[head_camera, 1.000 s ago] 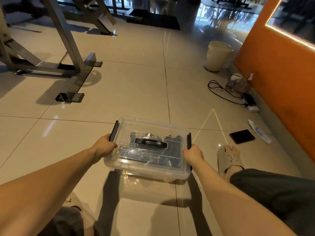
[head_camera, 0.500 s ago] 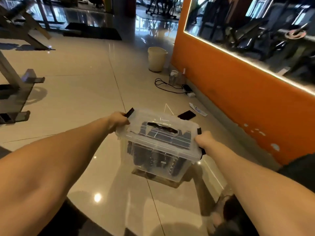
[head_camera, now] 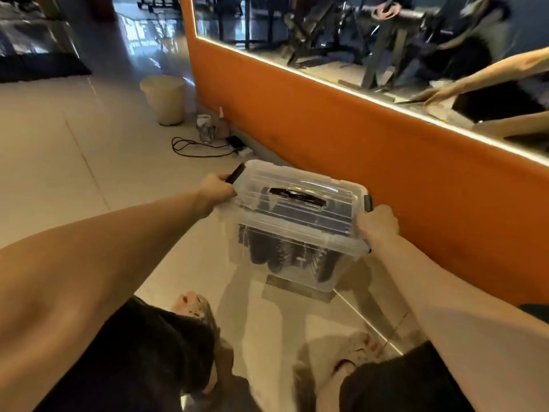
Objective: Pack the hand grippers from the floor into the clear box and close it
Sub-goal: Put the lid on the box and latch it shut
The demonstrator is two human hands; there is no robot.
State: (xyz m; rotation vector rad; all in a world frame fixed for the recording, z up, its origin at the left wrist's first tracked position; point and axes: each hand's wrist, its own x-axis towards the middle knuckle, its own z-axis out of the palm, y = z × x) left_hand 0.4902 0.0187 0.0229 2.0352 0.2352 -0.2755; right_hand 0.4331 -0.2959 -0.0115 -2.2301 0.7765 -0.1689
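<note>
Compared with a second ago, your clear box (head_camera: 297,233) is off the floor tiles (head_camera: 74,159) and swung toward the orange wall (head_camera: 356,150), which now fills the view from 12 to 4 o'clock; the steel gym frame you faced then is out of sight

You carry the box in the air, just beside that wall. Your left hand (head_camera: 215,190) grips its 9 o'clock end with fingers curled under the rim beside a black latch (head_camera: 234,173). Your right hand (head_camera: 377,223) is fisted round the 3 o'clock rim below the other latch (head_camera: 367,202); whether either latch is clipped down you cannot tell

At 11 o'clock of the box stand a pale round bucket (head_camera: 163,99) and a few small bottles (head_camera: 208,129). A looped black cable (head_camera: 193,147) runs to a white plug block (head_camera: 240,150) at the wall's foot. A long mirror (head_camera: 356,40) edged with a strip of light runs above the orange band. At 6 o'clock your two pale sandals (head_camera: 199,307) stand on glossy cream tile

The box is thin, see-through plastic with a ribbed lid (head_camera: 312,185) lying on top and a flat black carry handle (head_camera: 297,196) across it. Inside, the hand grippers (head_camera: 285,254) show as dark, rounded grips with coiled springs, packed close against the near wall, blurred by the plastic
</note>
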